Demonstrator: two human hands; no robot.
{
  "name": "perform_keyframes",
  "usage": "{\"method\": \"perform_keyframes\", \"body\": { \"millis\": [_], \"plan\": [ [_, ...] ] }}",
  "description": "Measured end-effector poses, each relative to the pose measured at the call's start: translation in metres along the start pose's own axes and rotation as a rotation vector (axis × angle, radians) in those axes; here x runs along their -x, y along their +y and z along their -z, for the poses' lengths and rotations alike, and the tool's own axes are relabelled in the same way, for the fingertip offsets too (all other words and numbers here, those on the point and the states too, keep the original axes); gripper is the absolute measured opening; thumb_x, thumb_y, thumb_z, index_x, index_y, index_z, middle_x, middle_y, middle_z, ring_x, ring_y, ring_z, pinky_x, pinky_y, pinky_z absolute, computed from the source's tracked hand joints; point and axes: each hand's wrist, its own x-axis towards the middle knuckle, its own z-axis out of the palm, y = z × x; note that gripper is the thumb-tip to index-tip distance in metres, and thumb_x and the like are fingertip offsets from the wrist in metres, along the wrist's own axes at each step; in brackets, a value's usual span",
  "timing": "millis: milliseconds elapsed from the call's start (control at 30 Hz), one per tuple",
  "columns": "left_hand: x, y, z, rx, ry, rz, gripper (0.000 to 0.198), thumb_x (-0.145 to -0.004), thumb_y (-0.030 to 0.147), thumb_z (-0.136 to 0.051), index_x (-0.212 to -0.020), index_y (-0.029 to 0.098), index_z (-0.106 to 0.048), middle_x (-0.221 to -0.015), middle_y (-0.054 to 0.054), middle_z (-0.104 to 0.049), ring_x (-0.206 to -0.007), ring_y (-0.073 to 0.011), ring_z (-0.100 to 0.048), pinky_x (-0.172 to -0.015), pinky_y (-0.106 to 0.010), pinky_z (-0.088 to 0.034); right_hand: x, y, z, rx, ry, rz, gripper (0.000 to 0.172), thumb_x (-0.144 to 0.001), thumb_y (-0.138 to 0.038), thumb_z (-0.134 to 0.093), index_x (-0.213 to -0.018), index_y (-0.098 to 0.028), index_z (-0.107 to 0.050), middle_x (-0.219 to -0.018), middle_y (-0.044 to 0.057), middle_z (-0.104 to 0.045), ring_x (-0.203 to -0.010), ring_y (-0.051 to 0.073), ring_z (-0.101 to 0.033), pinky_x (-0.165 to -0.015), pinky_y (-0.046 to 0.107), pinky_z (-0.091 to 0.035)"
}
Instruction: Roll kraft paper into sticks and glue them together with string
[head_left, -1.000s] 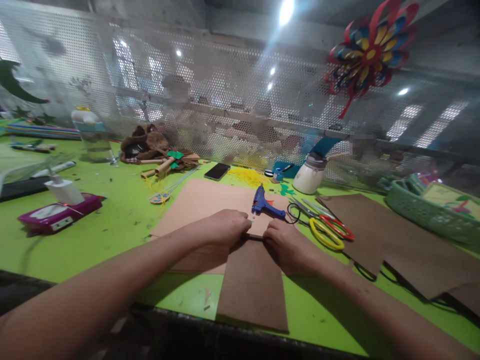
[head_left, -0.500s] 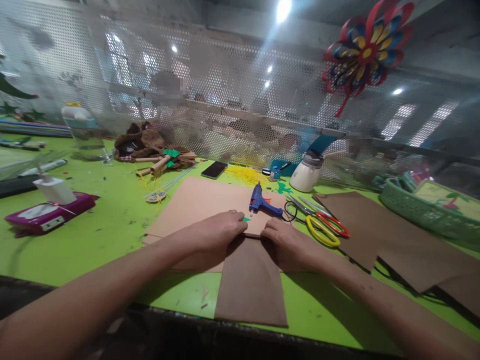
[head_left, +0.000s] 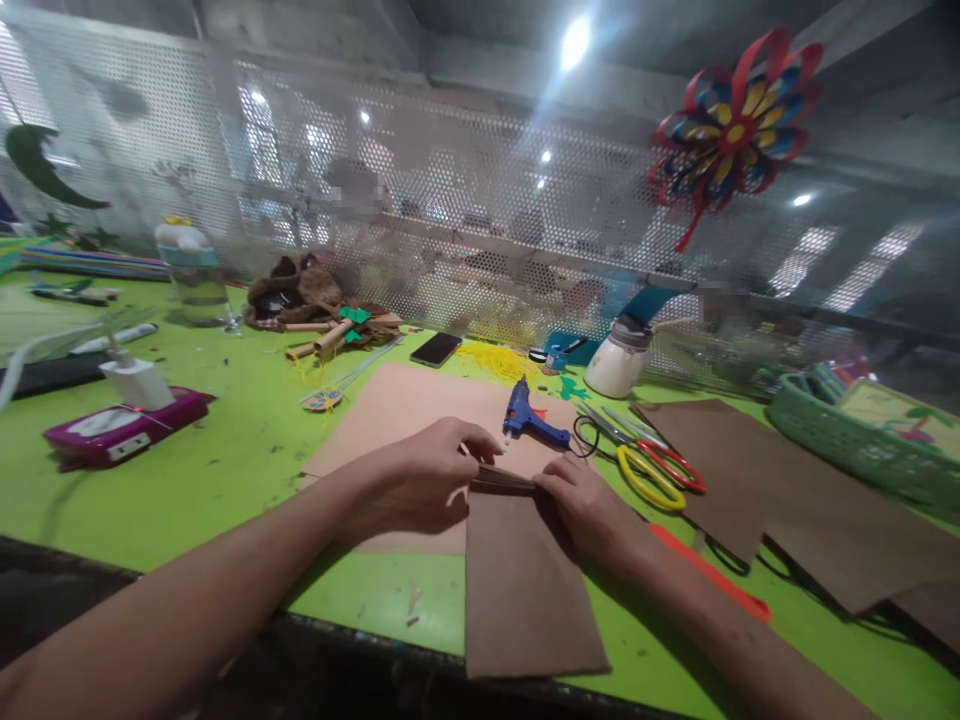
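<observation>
A brown sheet (head_left: 525,590), apparently paper, lies in front of me with its near end reaching the table's front edge. Its far edge is folded into several raised layers. My left hand (head_left: 446,465) is closed at the left corner of this fold, thumb beneath and index finger arched above. At the fold's right end my right hand (head_left: 581,495) pinches the layers between thumb and fingers. Just beyond my hands, a blue glue gun (head_left: 525,415) rests on a tan sheet (head_left: 412,405). Scissors with yellow handles (head_left: 649,480) lie right of the glue gun.
Larger brown sheets (head_left: 795,490) cover the table's right side, below a green basket (head_left: 847,435). An orange strip (head_left: 712,575) lies by my right forearm. A phone (head_left: 436,349), a white bottle (head_left: 615,360) and a purple power strip (head_left: 131,425) stand around the green table (head_left: 247,470).
The far edge of the brown sheet has risen and its layers show. My left index finger has lifted. The orange strip has come into view by my right forearm.
</observation>
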Motion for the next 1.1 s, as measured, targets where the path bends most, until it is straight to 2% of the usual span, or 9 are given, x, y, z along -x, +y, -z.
{"method": "perform_keyframes", "body": {
  "millis": [100,267,400,500,567,633,867,1000,1100],
  "plan": [
    [-0.013,-0.003,0.011,0.164,-0.056,0.017,0.038,-0.082,0.022,-0.032,-0.104,0.012,-0.062,-0.086,-0.007,-0.065,-0.077,-0.0162,-0.057,-0.067,-0.025,-0.043,-0.002,-0.004,0.002,0.008,0.072,0.027,0.022,-0.082,-0.004,-0.046,-0.099,-0.012,-0.058,-0.087,0.012,-0.056,-0.082,0.023,-0.047,-0.073,0.039,-0.045],
    [-0.024,0.0,0.018,0.325,-0.219,0.077,0.04,-0.086,0.042,-0.039,-0.065,0.014,-0.059,-0.061,0.001,-0.052,-0.058,-0.0116,-0.04,-0.058,-0.024,-0.036,-0.005,-0.017,0.005,0.059,0.206,0.023,0.026,-0.09,-0.006,-0.04,-0.109,-0.01,-0.057,-0.093,0.014,-0.058,-0.088,0.025,-0.048,-0.08,0.043,-0.045],
    [-0.016,0.008,0.011,0.491,-0.305,0.209,0.038,-0.082,0.045,-0.05,-0.058,0.016,-0.051,-0.057,0.003,-0.044,-0.057,-0.0105,-0.035,-0.054,-0.023,-0.032,-0.003,-0.023,0.007,0.116,0.27,0.08,0.028,-0.091,-0.009,-0.041,-0.114,-0.011,-0.057,-0.097,0.014,-0.059,-0.09,0.026,-0.049,-0.082,0.045,-0.046],
    [-0.006,0.012,-0.001,0.87,-0.324,0.311,0.03,-0.077,0.041,-0.06,-0.064,0.014,-0.057,-0.061,0.002,-0.051,-0.061,-0.0117,-0.044,-0.061,-0.025,-0.037,-0.003,-0.023,0.009,0.142,0.321,0.108,0.028,-0.09,-0.007,-0.044,-0.114,-0.009,-0.057,-0.1,0.016,-0.06,-0.092,0.026,-0.05,-0.084,0.045,-0.046],
    [-0.002,0.015,-0.011,1.229,-0.252,0.372,0.024,-0.076,0.038,-0.062,-0.074,0.014,-0.06,-0.072,-0.002,-0.058,-0.069,-0.0145,-0.052,-0.07,-0.029,-0.042,-0.004,-0.023,0.01,0.147,0.359,0.109,0.028,-0.089,-0.006,-0.045,-0.114,-0.009,-0.057,-0.1,0.016,-0.06,-0.093,0.026,-0.05,-0.085,0.044,-0.046],
    [0.001,0.018,-0.019,1.356,-0.243,0.411,0.022,-0.072,0.034,-0.067,-0.072,0.012,-0.061,-0.07,-0.003,-0.06,-0.067,-0.0146,-0.054,-0.07,-0.029,-0.042,-0.004,-0.023,0.01,0.142,0.374,0.106,0.028,-0.089,-0.005,-0.046,-0.114,-0.009,-0.057,-0.1,0.015,-0.059,-0.093,0.026,-0.05,-0.085,0.044,-0.046],
    [0.003,0.022,-0.022,1.419,-0.264,0.384,0.019,-0.072,0.03,-0.068,-0.069,0.013,-0.061,-0.064,0.001,-0.055,-0.06,-0.0106,-0.049,-0.064,-0.025,-0.039,-0.003,-0.027,0.007,0.057,0.349,0.063,0.029,-0.09,-0.007,-0.043,-0.115,-0.014,-0.057,-0.101,0.014,-0.059,-0.093,0.025,-0.05,-0.082,0.043,-0.047],
    [0.003,0.02,-0.022,1.296,-0.262,0.382,0.022,-0.073,0.034,-0.066,-0.073,0.013,-0.061,-0.062,0.002,-0.052,-0.057,-0.0102,-0.045,-0.059,-0.024,-0.036,-0.003,-0.029,0.009,-0.102,0.346,-0.03,0.029,-0.085,-0.007,-0.047,-0.109,-0.018,-0.06,-0.1,0.012,-0.058,-0.093,0.025,-0.051,-0.082,0.044,-0.046],
    [0.0,0.017,-0.019,1.059,-0.243,0.33,0.025,-0.077,0.038,-0.06,-0.078,0.013,-0.061,-0.066,0.001,-0.053,-0.06,-0.0116,-0.046,-0.06,-0.024,-0.036,-0.004,-0.026,0.013,-0.335,0.389,-0.145,0.031,-0.081,-0.011,-0.053,-0.11,-0.02,-0.058,-0.11,0.012,-0.055,-0.101,0.026,-0.051,-0.086,0.044,-0.045]
  ]
}}
